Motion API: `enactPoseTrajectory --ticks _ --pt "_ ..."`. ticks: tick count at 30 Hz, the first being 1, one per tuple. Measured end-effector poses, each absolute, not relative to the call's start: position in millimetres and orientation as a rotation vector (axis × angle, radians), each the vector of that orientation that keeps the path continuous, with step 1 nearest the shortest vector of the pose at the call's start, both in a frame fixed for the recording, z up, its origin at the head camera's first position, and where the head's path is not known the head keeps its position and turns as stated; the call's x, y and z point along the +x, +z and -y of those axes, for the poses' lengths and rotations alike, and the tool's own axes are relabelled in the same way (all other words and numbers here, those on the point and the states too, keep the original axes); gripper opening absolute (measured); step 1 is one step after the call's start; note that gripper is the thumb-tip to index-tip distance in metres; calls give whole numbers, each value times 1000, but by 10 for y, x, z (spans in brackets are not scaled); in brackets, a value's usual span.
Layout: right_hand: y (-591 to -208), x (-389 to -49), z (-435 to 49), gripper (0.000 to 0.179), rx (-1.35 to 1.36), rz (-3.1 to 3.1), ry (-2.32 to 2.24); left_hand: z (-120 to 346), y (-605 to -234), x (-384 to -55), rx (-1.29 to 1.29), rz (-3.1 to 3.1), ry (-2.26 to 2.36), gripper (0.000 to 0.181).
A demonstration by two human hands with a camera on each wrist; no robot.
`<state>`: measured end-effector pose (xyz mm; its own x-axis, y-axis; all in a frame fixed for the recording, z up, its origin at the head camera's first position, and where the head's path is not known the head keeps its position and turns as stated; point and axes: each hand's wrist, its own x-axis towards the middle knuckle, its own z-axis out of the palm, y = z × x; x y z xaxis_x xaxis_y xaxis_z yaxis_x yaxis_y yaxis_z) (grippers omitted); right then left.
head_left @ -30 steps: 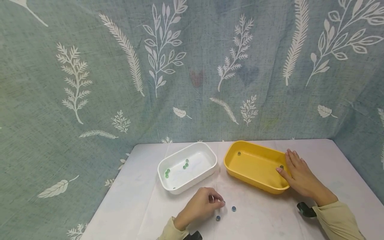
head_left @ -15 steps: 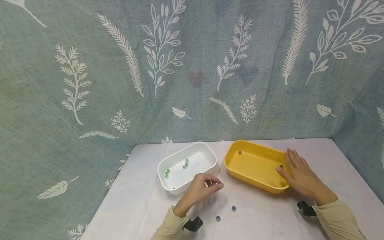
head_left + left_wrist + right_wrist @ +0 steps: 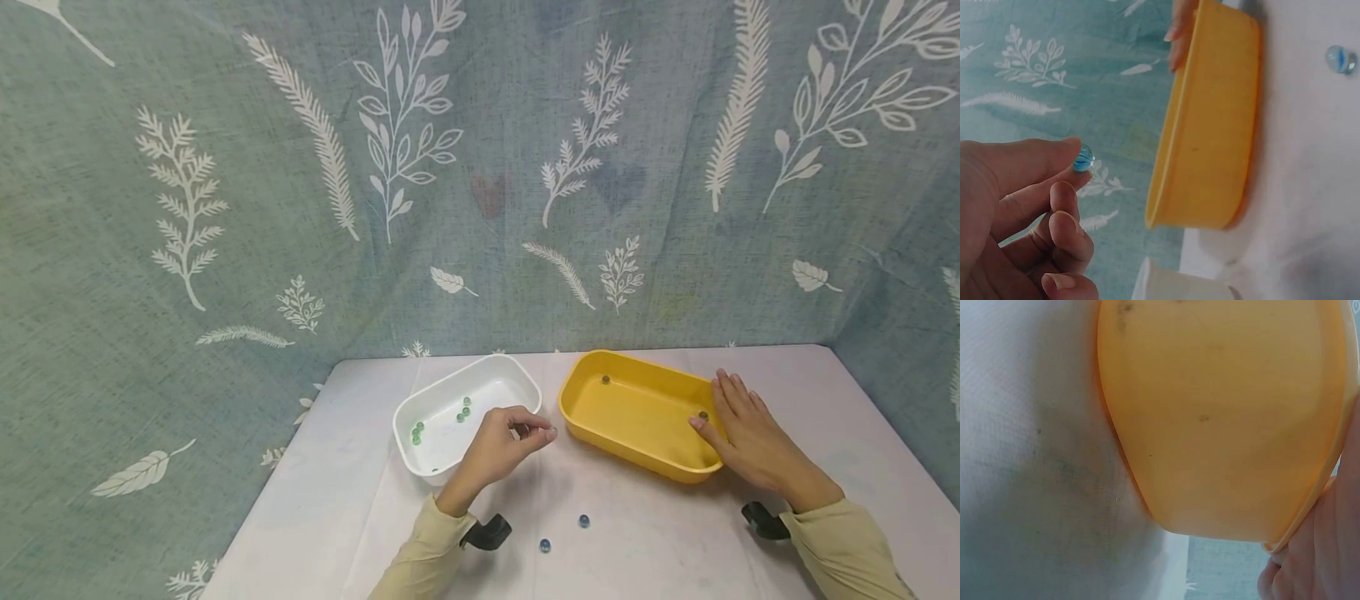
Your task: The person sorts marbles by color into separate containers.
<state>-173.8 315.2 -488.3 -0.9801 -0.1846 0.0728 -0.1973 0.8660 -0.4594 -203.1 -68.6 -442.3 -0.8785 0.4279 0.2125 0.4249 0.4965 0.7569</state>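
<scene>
My left hand [image 3: 502, 446] pinches a clear marble with blue swirls [image 3: 1084, 159] between thumb and index finger. It is raised in front of the gap between the white tray [image 3: 397, 417] and the yellow tray [image 3: 622, 454]. In the left wrist view the other fingers curl loosely below the marble. My right hand [image 3: 757, 442] rests on the right end of the yellow tray, fingers straight along the rim and thumb over its inner side. Inside that tray lie a dark-looking marble [image 3: 606, 380] at the back left and another marble [image 3: 703, 415] beside the right thumb.
Several green marbles [image 3: 417, 433] lie in the white tray, partly hidden by my left hand. Two blue marbles, one nearer [image 3: 545, 546] and one farther [image 3: 584, 521], lie on the white tabletop [image 3: 637, 550]. A leaf-patterned cloth [image 3: 480, 275] hangs behind the table.
My left hand has lifted the blue marble off the tabletop and carried it away from me, towards the trays. The back-left marble in the yellow tray has rolled slightly right. My right hand stays put.
</scene>
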Motion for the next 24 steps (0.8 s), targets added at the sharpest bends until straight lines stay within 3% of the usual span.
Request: enactPoseTrajectory --ticks 24 --pt "-4923 -1744 -3142 92 282 3014 731 486 -4303 -2312 749 -2727 1475 15"
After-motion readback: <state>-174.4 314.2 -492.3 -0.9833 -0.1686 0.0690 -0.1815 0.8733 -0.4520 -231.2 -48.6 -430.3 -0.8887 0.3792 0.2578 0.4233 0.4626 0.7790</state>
